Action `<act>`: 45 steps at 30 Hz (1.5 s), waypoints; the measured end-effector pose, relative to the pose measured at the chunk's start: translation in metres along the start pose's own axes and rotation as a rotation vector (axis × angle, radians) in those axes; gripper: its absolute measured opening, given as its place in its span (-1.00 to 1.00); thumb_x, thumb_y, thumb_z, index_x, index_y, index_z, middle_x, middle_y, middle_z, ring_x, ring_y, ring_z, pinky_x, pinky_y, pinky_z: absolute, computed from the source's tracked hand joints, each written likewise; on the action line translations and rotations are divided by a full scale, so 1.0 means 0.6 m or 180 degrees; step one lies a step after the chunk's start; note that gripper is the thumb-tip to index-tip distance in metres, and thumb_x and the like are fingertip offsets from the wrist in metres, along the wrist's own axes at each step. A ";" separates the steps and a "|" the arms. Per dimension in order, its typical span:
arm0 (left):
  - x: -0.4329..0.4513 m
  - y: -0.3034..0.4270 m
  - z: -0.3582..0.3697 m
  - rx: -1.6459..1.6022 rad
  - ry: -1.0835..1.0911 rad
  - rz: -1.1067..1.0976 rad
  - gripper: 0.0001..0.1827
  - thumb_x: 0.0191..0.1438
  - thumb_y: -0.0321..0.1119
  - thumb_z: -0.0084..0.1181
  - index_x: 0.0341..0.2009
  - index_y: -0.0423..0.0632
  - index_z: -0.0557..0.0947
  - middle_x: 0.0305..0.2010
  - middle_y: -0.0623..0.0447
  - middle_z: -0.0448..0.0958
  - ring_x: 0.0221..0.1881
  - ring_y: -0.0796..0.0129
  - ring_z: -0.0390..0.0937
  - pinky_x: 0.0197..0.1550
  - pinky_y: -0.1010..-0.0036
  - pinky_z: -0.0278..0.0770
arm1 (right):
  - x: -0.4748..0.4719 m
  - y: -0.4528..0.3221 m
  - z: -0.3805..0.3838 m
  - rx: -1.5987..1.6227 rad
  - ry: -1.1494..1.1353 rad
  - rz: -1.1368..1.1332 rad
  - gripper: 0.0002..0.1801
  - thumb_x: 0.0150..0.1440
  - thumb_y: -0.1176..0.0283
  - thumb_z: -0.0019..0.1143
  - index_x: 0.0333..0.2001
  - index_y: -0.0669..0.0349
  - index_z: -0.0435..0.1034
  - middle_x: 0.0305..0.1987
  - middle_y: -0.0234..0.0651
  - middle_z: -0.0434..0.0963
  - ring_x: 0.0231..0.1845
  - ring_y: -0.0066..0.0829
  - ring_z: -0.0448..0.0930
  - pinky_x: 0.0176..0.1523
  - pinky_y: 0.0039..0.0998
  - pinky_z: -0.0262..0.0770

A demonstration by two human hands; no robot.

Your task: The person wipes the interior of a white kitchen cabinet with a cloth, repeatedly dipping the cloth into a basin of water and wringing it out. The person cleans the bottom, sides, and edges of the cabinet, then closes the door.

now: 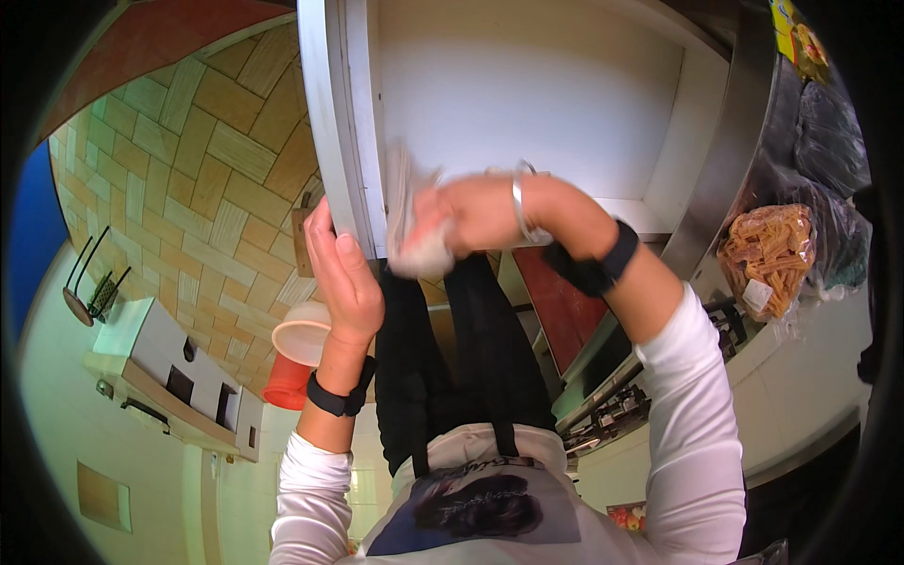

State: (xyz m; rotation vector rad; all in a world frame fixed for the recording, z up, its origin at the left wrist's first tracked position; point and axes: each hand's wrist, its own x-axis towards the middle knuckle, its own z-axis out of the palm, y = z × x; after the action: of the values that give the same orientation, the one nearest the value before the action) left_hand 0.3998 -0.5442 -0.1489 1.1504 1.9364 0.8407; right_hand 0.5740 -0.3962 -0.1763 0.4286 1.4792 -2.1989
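Note:
My right hand (459, 215), blurred by motion, grips a pale cloth (422, 261) against the inner face of the white drawer's side panel (364, 127). A silver bangle is on that wrist, with a black band farther up the arm. My left hand (346, 275) rests along the outer side of the drawer near its front corner, fingers together, with the thumb by the top edge. The drawer's pale bottom (530, 92) shows beyond my right hand; part of its near end is hidden behind my right hand and forearm.
A steel-edged counter (734, 134) runs along the right, bearing a plastic bag of brown dried strips (770, 258) and dark plastic bags (830, 134). On the left stand a white basin (300, 335) and a red bucket (286, 385) on the tiled floor. A wooden stool-like piece (302, 244) is beside the drawer.

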 end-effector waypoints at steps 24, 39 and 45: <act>0.003 0.003 0.005 -0.0150 0.0091 0.0152 -0.45 0.39 -0.12 -0.37 0.19 -0.35 0.33 0.12 -0.25 0.37 0.12 -0.03 0.33 0.21 0.22 0.23 | -0.138 -0.012 0.004 0.0737 0.1445 0.0081 -0.59 0.11 0.45 0.16 0.07 0.23 0.40 -0.07 -0.31 0.56 -0.02 -0.44 0.53 0.09 -0.42 0.44; 0.000 0.003 0.005 -0.0256 0.0080 0.0129 -0.49 0.37 -0.18 -0.34 0.20 -0.33 0.33 0.13 -0.25 0.35 0.13 -0.01 0.31 0.21 0.20 0.24 | -0.013 0.070 0.009 -0.3417 0.1475 -0.0163 -0.72 0.06 0.43 0.12 -0.10 -0.01 0.50 -0.19 -0.46 0.47 -0.22 -0.34 0.51 -0.17 -0.36 0.57; 0.004 -0.002 -0.001 -0.0277 0.0034 0.0131 -0.50 0.35 -0.21 -0.31 0.21 -0.34 0.31 0.14 -0.26 0.35 0.12 -0.03 0.32 0.21 0.19 0.23 | 0.056 0.057 0.020 -0.3301 0.1342 -0.0350 -0.71 0.15 0.45 -0.05 -0.06 -0.02 0.49 -0.12 -0.39 0.48 -0.13 -0.33 0.55 -0.11 -0.34 0.61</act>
State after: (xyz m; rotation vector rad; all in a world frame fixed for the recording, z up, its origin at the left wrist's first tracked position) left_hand 0.3980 -0.5426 -0.1499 1.1396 1.8714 0.9455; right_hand 0.5634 -0.4247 -0.2152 0.4435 2.6298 -1.1455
